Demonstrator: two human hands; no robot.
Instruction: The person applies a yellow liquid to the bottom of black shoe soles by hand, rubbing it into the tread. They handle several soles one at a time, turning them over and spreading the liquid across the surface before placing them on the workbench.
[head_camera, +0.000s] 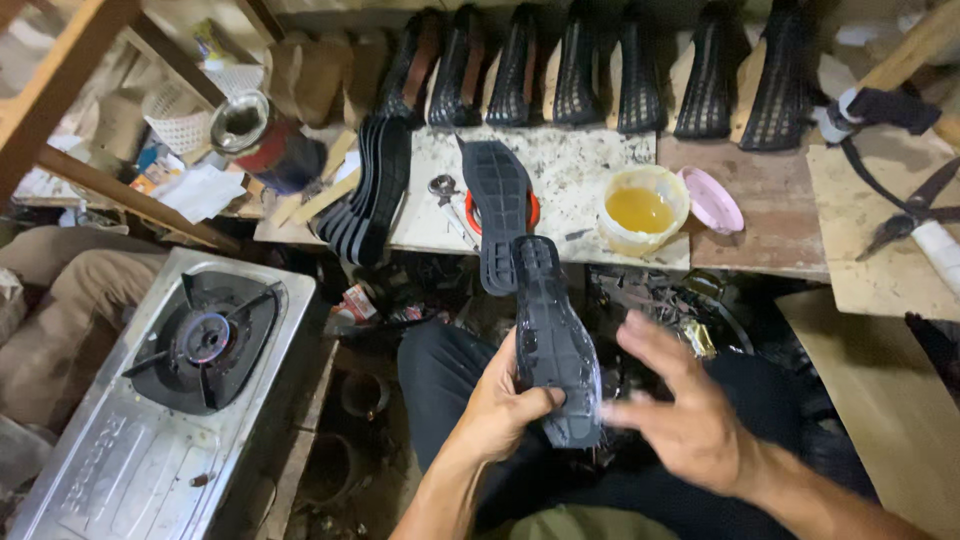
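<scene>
My left hand (505, 395) grips a black rubber shoe sole (553, 335) by its lower edge, holding it upright with the shiny, wet-looking face toward me. My right hand (680, 400) hovers just right of the sole, fingers spread and blurred, fingertips near its heel end. A second black sole (498, 210) lies on the work board beyond, its toe hanging over the front edge. A tub of yellow glue (642, 208) stands on the board to the right, its pink lid (712, 198) beside it.
A row of black woven shoe uppers (600, 70) lines the back. A stack of soles (372, 185) leans at the board's left. A single-burner gas stove (190, 370) sits low left, a tin can (245, 125) behind it. Scissors (910, 210) lie at right.
</scene>
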